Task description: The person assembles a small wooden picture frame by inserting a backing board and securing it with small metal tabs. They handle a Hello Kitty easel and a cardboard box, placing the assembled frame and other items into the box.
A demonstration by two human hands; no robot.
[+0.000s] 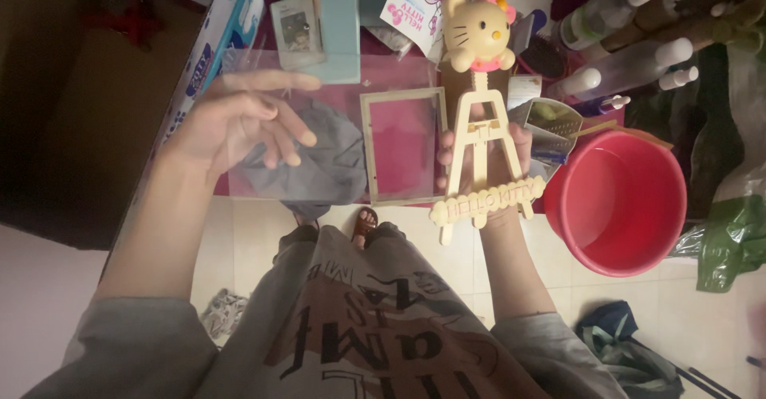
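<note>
My right hand [488,153] grips a small pale wooden easel [481,177] with a yellow cat figure [478,30] on top, held upright in front of me. Its fingers also touch the right edge of an empty wooden frame [403,145]. My left hand [243,121] is raised with fingers spread, thumb on top, against a clear plastic sheet [343,72] that stretches from it across to the frame. A grey cloth [319,163] shows through the sheet just right of my left fingers.
A red plastic basin [624,201] stands to the right of the easel. Several white-capped bottles [630,44] and a metal grater [558,124] lie behind it. A blue-and-white box [223,32], a teal book [335,24], a green bag [730,243] and dark cloth [622,343] surround me.
</note>
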